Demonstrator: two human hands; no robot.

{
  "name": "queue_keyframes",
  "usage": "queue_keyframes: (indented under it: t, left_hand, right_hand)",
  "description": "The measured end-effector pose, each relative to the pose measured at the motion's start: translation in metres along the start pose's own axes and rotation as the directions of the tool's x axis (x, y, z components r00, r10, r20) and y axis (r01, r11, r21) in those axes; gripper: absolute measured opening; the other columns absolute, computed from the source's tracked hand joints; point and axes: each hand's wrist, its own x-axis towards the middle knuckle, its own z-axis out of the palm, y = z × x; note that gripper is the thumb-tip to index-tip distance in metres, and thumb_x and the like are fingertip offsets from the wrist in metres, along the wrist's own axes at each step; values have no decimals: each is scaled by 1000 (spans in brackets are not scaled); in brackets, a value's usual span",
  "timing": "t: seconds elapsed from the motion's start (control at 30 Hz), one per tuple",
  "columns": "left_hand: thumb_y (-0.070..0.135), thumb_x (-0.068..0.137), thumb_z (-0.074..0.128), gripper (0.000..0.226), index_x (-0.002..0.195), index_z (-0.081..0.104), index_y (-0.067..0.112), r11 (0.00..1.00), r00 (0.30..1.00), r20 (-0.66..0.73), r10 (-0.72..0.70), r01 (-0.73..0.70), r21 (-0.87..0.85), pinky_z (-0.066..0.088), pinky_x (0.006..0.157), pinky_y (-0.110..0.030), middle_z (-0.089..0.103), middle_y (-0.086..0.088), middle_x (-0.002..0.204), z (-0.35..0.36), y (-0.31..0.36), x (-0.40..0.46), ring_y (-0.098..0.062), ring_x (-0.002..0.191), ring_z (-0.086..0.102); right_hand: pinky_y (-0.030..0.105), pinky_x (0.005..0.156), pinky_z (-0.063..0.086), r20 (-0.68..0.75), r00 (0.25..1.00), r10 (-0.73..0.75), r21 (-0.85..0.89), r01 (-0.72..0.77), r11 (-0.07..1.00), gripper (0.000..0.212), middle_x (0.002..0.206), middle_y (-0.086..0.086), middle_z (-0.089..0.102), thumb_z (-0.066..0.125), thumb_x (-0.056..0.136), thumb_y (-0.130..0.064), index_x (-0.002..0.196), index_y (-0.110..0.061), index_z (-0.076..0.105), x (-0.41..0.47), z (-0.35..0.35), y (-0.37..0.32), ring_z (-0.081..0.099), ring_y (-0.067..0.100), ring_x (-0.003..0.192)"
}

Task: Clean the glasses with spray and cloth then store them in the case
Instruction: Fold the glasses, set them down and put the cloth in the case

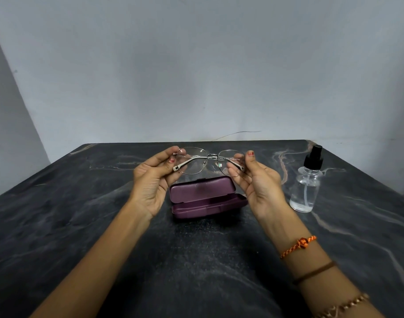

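Holding: the glasses (pixel 210 162) are kept in the air above the open case (pixel 206 198), pinched at both ends of the frame.
Left hand: the left hand (pixel 153 177) is raised palm-inward, thumb and fingertips closed on the frame's left edge near the hinge.
Right hand: the right hand (pixel 257 180) mirrors it, clamped on the right edge; the two hands are set apart by the width of the frame.
Temples: both arms of the glasses are seen folded behind the lenses, which is judged to suit storing.
Case: the purple case is left lid-up on the dark table (pixel 81 214), directly below the glasses, so that a short lowering is all that would be needed.
Spray bottle: the spray bottle (pixel 307 182) is stood upright to the right, apart from the hands.
Cloth: no cloth can be seen.
Forearms: both are extended forward, wrists bent slightly upward.
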Motion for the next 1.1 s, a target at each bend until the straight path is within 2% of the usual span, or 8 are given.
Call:
queue_keyframes:
  t: [0.17,0.23,0.37,0.5,0.6,0.73,0.83,1.1]
  left_hand:
    - [9,84,51,16,84,66,6,999,998,-52,-43,42,-8,56,55,-21,75,-3,72,-1,-1,1,-12,72,70]
    - [19,75,56,18,78,70,7,999,999,-30,-34,34,1,56,55,-21,75,-3,73,-1,-1,1,-12,72,70]
    - [9,83,56,27,61,73,10,991,995,-92,36,-23,130,54,49,-18,73,1,64,4,-1,-1,-10,62,69]
    - [6,84,55,13,75,64,3,993,988,-155,-3,22,116,54,47,-18,72,0,59,2,5,-5,-10,57,69]
    - [6,84,55,12,76,62,1,985,989,-149,24,3,175,55,49,-19,72,0,59,-10,18,-13,-9,57,68]
    - [3,83,55,10,77,62,3,970,979,-179,94,-49,238,56,51,-19,71,1,57,-39,41,-35,-7,56,68]
    - [1,83,56,11,77,64,5,960,958,-258,124,-50,274,56,50,-19,71,0,56,-67,51,-51,-7,55,67]
    - [0,81,63,12,90,62,7,927,868,-483,116,80,366,51,41,-16,68,-1,49,-127,64,-52,-6,47,65]
  right_hand:
    - [19,54,57,-58,998,16,26,-15,1000,23,52,0,70,54,89,-17,72,-2,62,1,-2,0,68,10,52]
    - [18,52,56,-70,997,9,12,-8,1000,23,53,-1,70,55,88,-17,72,-3,62,1,-1,2,68,9,52]
    - [18,52,56,-82,996,-18,-31,15,999,22,59,0,70,56,88,-18,72,-5,63,-3,1,3,67,9,53]
    - [19,56,57,-38,999,-37,-127,32,991,22,75,6,66,56,88,-21,74,-6,65,-11,3,3,66,12,59]
    - [19,58,58,19,999,-34,-208,37,977,21,76,9,65,57,87,-20,77,-4,65,-20,10,5,64,17,67]
    - [21,56,58,59,998,6,-249,9,969,16,74,10,62,61,85,-13,72,-3,62,-39,31,15,66,19,62]
    - [20,53,57,106,993,60,-289,-27,957,21,68,8,59,59,86,-8,65,-4,59,-51,52,33,63,18,59]
    - [18,54,56,101,981,164,-455,-101,885,24,80,13,59,54,90,-11,67,-7,56,-63,83,98,61,18,64]
